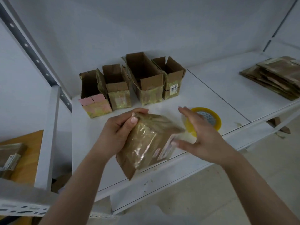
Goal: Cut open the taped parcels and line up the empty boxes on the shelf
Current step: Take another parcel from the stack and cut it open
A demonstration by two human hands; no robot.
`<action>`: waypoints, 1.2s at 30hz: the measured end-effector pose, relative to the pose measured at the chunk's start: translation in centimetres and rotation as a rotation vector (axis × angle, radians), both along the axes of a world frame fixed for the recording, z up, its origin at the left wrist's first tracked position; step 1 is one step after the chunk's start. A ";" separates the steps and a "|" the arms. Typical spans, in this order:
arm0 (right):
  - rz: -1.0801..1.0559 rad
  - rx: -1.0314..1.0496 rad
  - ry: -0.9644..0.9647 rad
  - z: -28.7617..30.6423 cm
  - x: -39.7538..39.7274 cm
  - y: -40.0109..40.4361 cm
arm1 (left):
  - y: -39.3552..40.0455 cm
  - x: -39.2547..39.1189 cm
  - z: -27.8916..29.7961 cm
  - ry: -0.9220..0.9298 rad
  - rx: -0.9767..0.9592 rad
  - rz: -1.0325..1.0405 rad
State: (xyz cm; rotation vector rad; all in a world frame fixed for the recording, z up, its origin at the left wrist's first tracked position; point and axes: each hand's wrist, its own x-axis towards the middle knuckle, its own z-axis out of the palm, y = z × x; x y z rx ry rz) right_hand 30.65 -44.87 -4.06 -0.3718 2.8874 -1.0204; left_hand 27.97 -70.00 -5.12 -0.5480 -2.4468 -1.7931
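Just over the shelf's front edge, the left hand grips the taped parcel; the right hand, fingers straight, touches its side. Four opened boxes stand beyond both hands, bare shelf between.

Taped brown parcel tilted above shelf, four opened boxes behind

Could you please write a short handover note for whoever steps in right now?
Left hand grips the top of the taped parcel, tilted over the shelf front edge. Right hand is open, thumb at the parcel's label side.
Done: four opened boxes lined up at the back.
Left: cut this parcel open and add it to the row. Tape roll lies behind the right hand; no cutter visible.
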 end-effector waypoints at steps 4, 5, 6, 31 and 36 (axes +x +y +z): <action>0.328 0.061 -0.286 2.0 -0.9 0.3 | -0.9 -1.2 1.2 -0.119 -0.023 -0.374; 0.352 0.020 -0.303 2.0 -1.0 0.2 | -0.8 -1.4 1.5 -0.127 -0.033 -0.389; 0.336 0.003 -0.304 1.9 -1.1 -0.1 | -0.6 -1.7 1.7 -0.101 -0.047 -0.342; -0.387 -0.621 0.214 1.2 -1.0 -2.7 | 6.0 1.8 0.5 -0.043 0.338 0.071; -0.458 -0.568 0.331 0.3 -0.7 -3.5 | 7.4 2.1 1.4 0.019 0.297 0.168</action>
